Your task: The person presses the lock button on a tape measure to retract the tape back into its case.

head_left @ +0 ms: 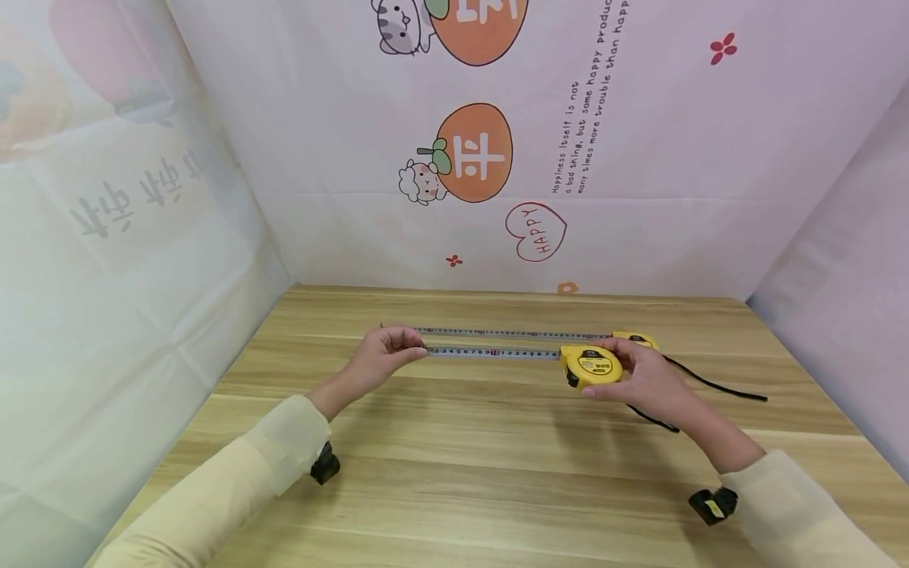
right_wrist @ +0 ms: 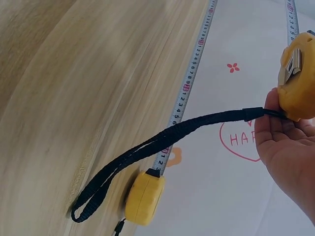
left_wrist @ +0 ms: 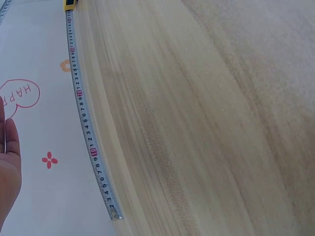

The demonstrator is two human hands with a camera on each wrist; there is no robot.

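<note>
A yellow tape measure (head_left: 591,366) is gripped by its case in my right hand (head_left: 649,385), over the right part of the table. Its silver blade (head_left: 521,354) runs straight out to the left. My left hand (head_left: 379,359) pinches the blade's end between thumb and fingers. In the right wrist view, fingers lie under the held case, and a black wrist strap (right_wrist: 182,129) hangs from it. A second yellow tape measure (right_wrist: 145,197) rests farther back, with its extended blade (left_wrist: 84,119) roughly parallel to the first. Its metal end hook (left_wrist: 115,215) shows in the left wrist view.
The wood-grain table (head_left: 454,473) meets a printed white cloth backdrop (head_left: 355,237) behind the second tape. Cloth walls stand at left and right. The second tape's black strap (head_left: 717,386) trails to the right. A small black device sits at each wrist.
</note>
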